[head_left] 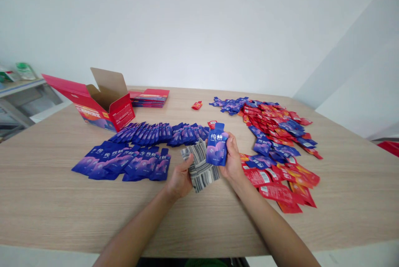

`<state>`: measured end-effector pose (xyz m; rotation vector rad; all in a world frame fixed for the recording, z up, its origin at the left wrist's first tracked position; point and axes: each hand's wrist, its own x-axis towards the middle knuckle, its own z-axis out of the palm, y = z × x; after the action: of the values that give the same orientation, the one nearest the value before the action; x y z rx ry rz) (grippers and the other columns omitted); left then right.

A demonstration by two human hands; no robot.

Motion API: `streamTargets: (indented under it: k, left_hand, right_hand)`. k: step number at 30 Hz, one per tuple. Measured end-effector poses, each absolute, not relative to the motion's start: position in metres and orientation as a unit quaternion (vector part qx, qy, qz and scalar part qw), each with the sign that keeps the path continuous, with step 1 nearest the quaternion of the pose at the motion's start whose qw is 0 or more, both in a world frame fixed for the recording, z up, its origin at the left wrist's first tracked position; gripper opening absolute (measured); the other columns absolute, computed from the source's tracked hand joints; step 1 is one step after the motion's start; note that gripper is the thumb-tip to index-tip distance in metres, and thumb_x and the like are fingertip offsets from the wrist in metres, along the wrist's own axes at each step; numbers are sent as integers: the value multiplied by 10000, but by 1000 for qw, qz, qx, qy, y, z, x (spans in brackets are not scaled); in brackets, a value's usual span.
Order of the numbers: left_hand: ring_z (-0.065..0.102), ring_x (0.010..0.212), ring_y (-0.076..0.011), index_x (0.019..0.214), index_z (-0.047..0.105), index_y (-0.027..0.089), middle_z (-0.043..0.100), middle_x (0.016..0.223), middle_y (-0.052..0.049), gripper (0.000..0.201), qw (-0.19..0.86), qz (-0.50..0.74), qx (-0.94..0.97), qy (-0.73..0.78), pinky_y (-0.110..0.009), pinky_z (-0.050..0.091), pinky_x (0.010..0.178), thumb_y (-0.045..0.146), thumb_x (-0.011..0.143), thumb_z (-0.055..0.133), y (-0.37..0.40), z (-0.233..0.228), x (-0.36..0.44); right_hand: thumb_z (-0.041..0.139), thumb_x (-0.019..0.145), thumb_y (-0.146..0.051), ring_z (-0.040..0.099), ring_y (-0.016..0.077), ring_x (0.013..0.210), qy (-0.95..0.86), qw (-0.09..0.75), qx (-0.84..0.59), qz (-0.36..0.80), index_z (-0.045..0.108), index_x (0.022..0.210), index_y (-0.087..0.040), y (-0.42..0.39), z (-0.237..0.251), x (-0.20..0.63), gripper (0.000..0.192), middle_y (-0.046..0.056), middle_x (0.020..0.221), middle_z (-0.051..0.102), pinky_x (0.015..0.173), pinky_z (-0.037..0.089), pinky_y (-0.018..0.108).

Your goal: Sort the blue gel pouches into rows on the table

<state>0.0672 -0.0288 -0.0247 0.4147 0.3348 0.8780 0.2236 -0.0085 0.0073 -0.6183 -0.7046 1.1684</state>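
Observation:
My left hand (180,179) is closed on a grey, black and white striped cloth (202,168), its thumb lying on top. Close beside it, my right hand (232,160) grips a blue pouch (217,145) with a narrow spout top and purple fruit on its front, held upright. The cloth's right part lies right by the pouch's lower left edge; whether they touch I cannot tell. Left of my hands, blue pouches (148,134) overlap in a long row, with a fanned group of blue pouches (121,160) nearer to me.
An open red carton (107,103) stands at the back left, beside a stack of flat red cartons (149,97). A mixed heap of red and blue pouches (274,126) spreads on the right, with red pouches (283,184) nearer me. One small red pouch (197,105) lies apart.

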Motion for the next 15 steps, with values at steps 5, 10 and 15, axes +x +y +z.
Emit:
streamTargets:
  k: [5,10,15]
  left_hand:
    - [655,1201,-317,1376,601,161,736,1216,-123,498,872,420,185,172,-487,420,1117,441,970,527,-29,-25,67]
    - [661,1191,-311,1401,583,162,736,1216,-121,500,873,417,179,181,-484,419,1121,425,982,506,-30,-23,67]
    - [667,1184,-298,1453,538,187,739,1216,-106,495,867,427,172,192,-477,431,1115,383,1002,476,-33,-18,74]
  right_hand:
    - [748,828,-526,732,160,885,-298,740,-281,533,617,1093,-306,-5,-2,227,369,-26,1017,734,808,624,348]
    - [697,875,-514,712,152,907,-308,744,-310,505,654,1098,-278,1,-11,231,328,-7,1060,731,850,613,340]
    - [605,936,-538,716,180,920,-370,745,-333,445,653,1164,-297,-5,-8,229,336,9,1079,734,840,619,383]
